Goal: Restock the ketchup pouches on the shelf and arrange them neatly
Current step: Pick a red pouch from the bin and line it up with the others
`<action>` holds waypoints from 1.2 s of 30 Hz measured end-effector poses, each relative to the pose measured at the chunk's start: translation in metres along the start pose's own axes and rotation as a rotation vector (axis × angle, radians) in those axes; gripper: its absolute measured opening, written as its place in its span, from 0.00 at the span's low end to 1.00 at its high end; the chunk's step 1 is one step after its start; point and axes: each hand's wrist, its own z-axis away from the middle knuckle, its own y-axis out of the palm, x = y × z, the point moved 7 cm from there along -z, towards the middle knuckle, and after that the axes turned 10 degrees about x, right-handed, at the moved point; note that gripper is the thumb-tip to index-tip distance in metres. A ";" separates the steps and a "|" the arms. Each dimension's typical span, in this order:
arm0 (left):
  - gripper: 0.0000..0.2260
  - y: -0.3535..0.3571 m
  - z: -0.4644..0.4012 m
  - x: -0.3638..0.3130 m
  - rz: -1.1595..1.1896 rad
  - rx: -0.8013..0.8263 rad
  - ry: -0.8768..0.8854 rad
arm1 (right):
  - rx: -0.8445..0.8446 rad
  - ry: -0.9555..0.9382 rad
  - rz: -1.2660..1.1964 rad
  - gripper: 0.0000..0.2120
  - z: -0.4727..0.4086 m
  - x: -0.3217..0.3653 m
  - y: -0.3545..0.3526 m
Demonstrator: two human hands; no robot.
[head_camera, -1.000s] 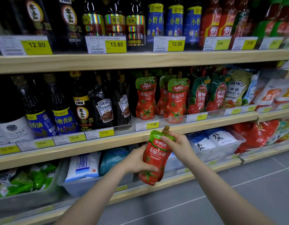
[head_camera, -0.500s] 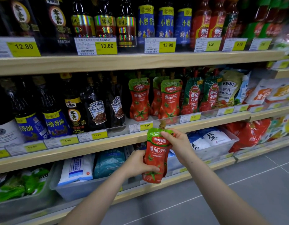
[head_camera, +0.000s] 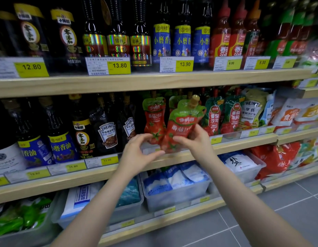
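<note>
A: Store aisle, wooden middle shelf [head_camera: 244, 142] across frame centre, clear lip along its front edge.

B: Hands?

A: Right hand [head_camera: 194, 139] pinching the held ketchup pouch [head_camera: 183, 125] at its lower right side. Left hand [head_camera: 140, 152] cupped at the bottom left corner, fingers half curled, thumb touching. Pouch tilted, spout leaning right, base just above the lip, not yet seated.

B: Around it?

A: Standing pouch [head_camera: 154, 118] directly left, more behind. Green-topped pouches [head_camera: 214, 116] to the right, Heinz bottles [head_camera: 108, 132] further left.

B: Risks?

A: Base catching the lip. Tilted entry nudging the left neighbour over. Soft body slumping forward on release.
</note>
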 end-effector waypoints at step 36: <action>0.46 0.046 -0.033 -0.006 -0.176 -0.354 -0.509 | -0.168 0.138 0.513 0.43 -0.040 -0.055 -0.074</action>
